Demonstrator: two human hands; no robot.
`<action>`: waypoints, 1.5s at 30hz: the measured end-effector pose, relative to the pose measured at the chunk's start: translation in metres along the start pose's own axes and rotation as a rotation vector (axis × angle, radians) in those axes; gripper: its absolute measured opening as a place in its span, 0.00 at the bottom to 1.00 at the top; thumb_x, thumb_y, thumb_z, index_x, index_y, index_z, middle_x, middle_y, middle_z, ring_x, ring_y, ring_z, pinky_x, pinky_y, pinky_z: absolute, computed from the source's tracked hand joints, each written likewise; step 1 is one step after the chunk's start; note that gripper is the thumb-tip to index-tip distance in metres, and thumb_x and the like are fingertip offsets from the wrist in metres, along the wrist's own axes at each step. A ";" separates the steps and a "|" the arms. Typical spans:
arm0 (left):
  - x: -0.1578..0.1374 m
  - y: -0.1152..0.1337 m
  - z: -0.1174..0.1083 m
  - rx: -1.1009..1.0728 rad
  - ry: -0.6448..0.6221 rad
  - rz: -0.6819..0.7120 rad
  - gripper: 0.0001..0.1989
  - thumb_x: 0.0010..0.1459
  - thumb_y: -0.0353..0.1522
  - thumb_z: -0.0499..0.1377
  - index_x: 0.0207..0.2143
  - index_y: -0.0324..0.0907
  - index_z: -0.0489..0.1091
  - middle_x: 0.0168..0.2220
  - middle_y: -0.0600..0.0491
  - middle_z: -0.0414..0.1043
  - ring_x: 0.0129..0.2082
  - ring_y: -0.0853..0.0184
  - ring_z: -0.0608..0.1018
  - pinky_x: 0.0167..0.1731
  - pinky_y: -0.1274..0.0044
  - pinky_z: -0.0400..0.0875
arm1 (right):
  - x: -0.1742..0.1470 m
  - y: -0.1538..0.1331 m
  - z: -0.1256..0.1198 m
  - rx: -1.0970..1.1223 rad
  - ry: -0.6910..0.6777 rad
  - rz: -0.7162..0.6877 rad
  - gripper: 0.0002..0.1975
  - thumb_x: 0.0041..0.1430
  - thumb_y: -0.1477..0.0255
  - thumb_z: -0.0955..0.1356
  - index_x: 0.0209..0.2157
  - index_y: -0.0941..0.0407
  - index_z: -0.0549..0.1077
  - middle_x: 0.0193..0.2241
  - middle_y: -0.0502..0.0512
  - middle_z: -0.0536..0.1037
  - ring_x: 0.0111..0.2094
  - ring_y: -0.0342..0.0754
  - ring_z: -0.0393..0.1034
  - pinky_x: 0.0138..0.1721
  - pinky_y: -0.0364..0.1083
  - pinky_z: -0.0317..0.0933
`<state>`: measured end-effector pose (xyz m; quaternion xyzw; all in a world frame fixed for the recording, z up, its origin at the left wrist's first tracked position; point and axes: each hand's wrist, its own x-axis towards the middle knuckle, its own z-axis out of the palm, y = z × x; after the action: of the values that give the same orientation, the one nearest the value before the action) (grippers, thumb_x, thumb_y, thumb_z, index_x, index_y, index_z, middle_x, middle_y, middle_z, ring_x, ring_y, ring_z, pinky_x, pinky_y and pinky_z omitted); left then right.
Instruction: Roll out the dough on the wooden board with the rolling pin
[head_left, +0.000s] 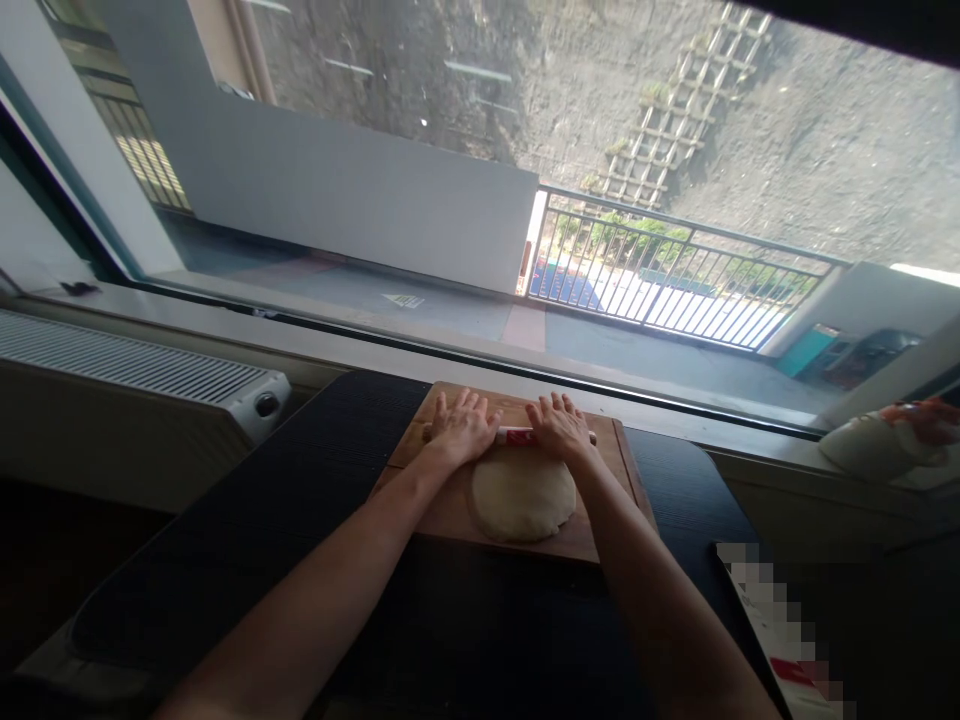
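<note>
A flattened round of pale dough [523,497] lies on a wooden board [442,520]. Across its far edge rests a rolling pin [516,437] with a red and white label showing between my hands. My left hand [463,425] presses flat on the pin's left part, fingers stretched forward and spread. On the right part lies my right hand [559,425], palm down, its fingers also extended rather than wrapped round. Only the pin's tips stick out past the hands, and the palms hide much of it.
The board sits on a dark table [300,480] against a windowsill [360,365]. A white radiator [135,370] stands at left. On the right are a pale rounded container [874,445] and a partly blurred white object [780,630]. Beyond the glass runs a railing [667,265].
</note>
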<state>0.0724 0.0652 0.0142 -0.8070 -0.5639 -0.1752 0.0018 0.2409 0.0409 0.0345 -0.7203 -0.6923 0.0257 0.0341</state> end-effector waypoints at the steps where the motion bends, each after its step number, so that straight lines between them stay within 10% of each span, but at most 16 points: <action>1: -0.010 0.001 -0.002 -0.002 0.007 0.013 0.24 0.62 0.42 0.42 0.51 0.39 0.67 0.56 0.44 0.64 0.60 0.56 0.59 0.58 0.56 0.46 | -0.011 0.001 0.004 0.004 0.030 -0.002 0.29 0.66 0.57 0.46 0.59 0.57 0.56 0.63 0.62 0.50 0.64 0.55 0.37 0.58 0.58 0.42; 10: -0.149 0.003 -0.030 -0.054 0.039 0.251 0.23 0.63 0.37 0.44 0.60 0.45 0.55 0.62 0.53 0.54 0.62 0.63 0.56 0.62 0.61 0.39 | -0.172 0.018 0.041 0.049 0.281 -0.229 0.28 0.65 0.63 0.55 0.64 0.56 0.47 0.64 0.54 0.49 0.64 0.51 0.38 0.62 0.54 0.39; 20: -0.043 0.007 -0.003 -0.038 0.066 0.061 0.24 0.63 0.40 0.42 0.54 0.38 0.64 0.55 0.45 0.65 0.60 0.57 0.60 0.59 0.57 0.42 | -0.047 0.002 0.012 0.037 0.177 0.005 0.22 0.66 0.62 0.51 0.50 0.54 0.68 0.56 0.56 0.66 0.61 0.52 0.50 0.59 0.54 0.42; 30: -0.134 0.017 -0.037 -0.080 0.105 0.163 0.18 0.63 0.37 0.44 0.51 0.47 0.66 0.50 0.50 0.69 0.50 0.61 0.69 0.57 0.61 0.49 | -0.164 0.015 0.016 0.108 0.309 -0.206 0.20 0.66 0.65 0.53 0.53 0.53 0.66 0.55 0.54 0.67 0.56 0.50 0.58 0.57 0.50 0.48; 35: -0.081 0.031 -0.019 -0.050 0.089 0.026 0.19 0.62 0.38 0.42 0.39 0.44 0.72 0.41 0.47 0.72 0.45 0.59 0.71 0.56 0.60 0.51 | -0.109 0.012 0.005 0.069 0.232 0.021 0.21 0.65 0.66 0.52 0.35 0.54 0.74 0.37 0.56 0.76 0.42 0.50 0.67 0.46 0.48 0.56; 39: -0.029 0.033 -0.004 -0.036 0.085 0.000 0.22 0.61 0.40 0.44 0.53 0.42 0.64 0.54 0.44 0.65 0.57 0.55 0.62 0.58 0.55 0.44 | -0.057 0.019 0.009 0.076 0.226 0.088 0.19 0.64 0.66 0.54 0.49 0.54 0.69 0.50 0.57 0.70 0.50 0.51 0.61 0.50 0.48 0.54; 45: -0.045 0.027 -0.006 0.067 -0.019 0.077 0.25 0.61 0.43 0.41 0.55 0.41 0.63 0.58 0.46 0.61 0.61 0.56 0.58 0.59 0.54 0.43 | -0.093 0.017 0.029 0.150 0.280 0.075 0.23 0.63 0.62 0.55 0.55 0.55 0.64 0.59 0.57 0.61 0.61 0.54 0.46 0.58 0.55 0.43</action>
<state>0.0821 0.0131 0.0128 -0.8291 -0.5382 -0.1483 0.0303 0.2513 -0.0523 0.0029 -0.7378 -0.6495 -0.0221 0.1826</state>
